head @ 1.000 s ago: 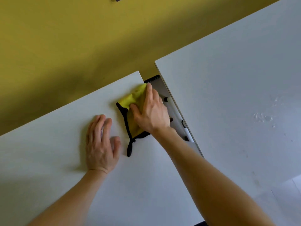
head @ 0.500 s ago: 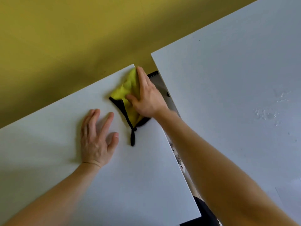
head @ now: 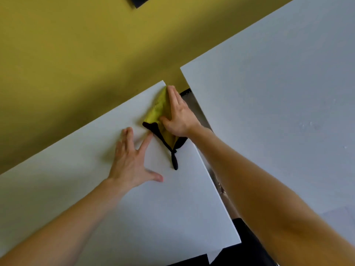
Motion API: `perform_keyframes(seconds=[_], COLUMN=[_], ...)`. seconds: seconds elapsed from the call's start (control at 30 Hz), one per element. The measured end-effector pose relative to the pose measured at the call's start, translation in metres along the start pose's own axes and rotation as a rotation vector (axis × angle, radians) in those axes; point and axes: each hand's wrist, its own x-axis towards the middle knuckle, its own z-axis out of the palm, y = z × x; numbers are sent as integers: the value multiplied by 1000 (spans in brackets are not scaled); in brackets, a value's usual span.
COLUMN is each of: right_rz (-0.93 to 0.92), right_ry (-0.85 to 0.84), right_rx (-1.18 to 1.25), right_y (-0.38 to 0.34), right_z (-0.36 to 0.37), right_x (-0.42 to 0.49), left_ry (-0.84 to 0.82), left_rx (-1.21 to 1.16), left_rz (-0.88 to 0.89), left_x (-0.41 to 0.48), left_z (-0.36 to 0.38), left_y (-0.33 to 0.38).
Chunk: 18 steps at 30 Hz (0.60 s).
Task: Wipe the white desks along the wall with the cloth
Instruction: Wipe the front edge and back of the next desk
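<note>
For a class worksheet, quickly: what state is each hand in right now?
Left hand: open, flat on the white desk, holding nothing.
Right hand: open, pressing the yellow cloth onto that desk.

Yellow black-edged cloth (head: 156, 112), on white desk (head: 134, 217), at far corner, second desk (head: 278, 112) alongside

Two white tables (left table (head: 172, 217), right table (head: 269, 112)), one yellow cloth (head: 157, 110) with black edging, two grips (left grip (head: 130, 162), right grip (head: 178, 116)), one yellow wall (head: 76, 54), and one dark object (head: 138, 0) on the wall.
</note>
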Motion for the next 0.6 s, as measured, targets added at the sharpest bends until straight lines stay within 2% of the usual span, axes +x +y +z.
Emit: perform_keyframes(seconds=[0.1, 0.2, 0.27, 0.33, 0.53, 0.6], right_rz=[9, -1, -14, -4, 84, 82], right_ry=[87, 142, 117, 89, -36, -79], right_rx=[11, 75, 113, 118, 157, 68], right_y=[-5, 14, 32, 39, -12, -19], right_z=[-1, 14, 28, 32, -13, -19], right_x=[17, -53, -113, -132, 7, 12], left_ry=[-58, -54, -53, -56, -71, -73], left_rx=[-31, -55, -65, -72, -69, -79], left_rz=[-62, -62, -60, -60, -94, -103], left_x=[4, 2, 1, 0, 1, 1], left_z=[-9, -9, -9, -10, -17, -18], left_y=[15, 13, 12, 13, 19, 20])
